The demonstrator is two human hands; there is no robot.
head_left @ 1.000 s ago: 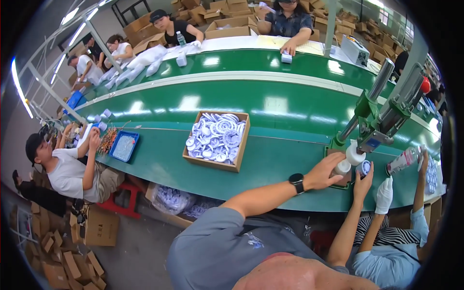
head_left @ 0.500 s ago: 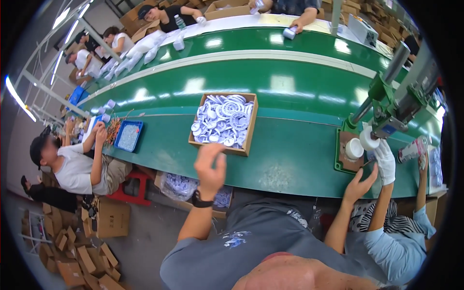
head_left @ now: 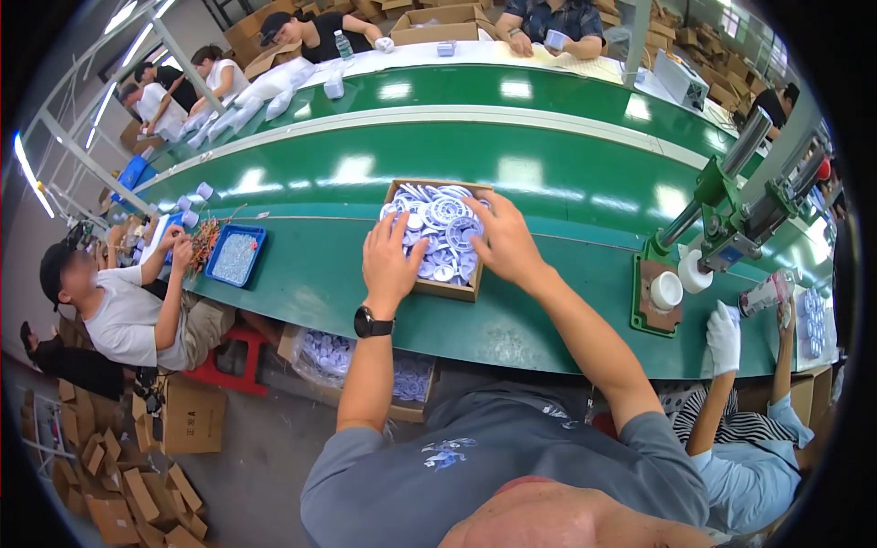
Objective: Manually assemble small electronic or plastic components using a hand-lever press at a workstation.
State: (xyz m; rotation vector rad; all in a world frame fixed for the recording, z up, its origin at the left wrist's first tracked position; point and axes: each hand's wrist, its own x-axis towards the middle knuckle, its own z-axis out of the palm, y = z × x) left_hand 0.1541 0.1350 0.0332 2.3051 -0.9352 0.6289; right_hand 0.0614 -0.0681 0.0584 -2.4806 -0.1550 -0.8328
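A shallow cardboard box sits on the green worktable, heaped with pale round plastic parts, some of them slotted rings. My left hand, with a black watch at the wrist, reaches over the box's left side, its fingers stretched onto or just above the parts. At the opposite side is my right hand, thumb and fingers apart, by the right rim and the parts near it. Neither hand holds anything that I can see. Whether the fingertips touch the parts, I cannot tell.
A green press with white round pieces stands at right, beside a co-worker's gloved hand. A blue tray of small clear pieces lies at left, near a seated person. Bagged parts fill a carton below the table edge.
My right hand has moved left from beside the press to the box. My left hand has gone forward onto the box. The gloved hand has drawn back from the press.
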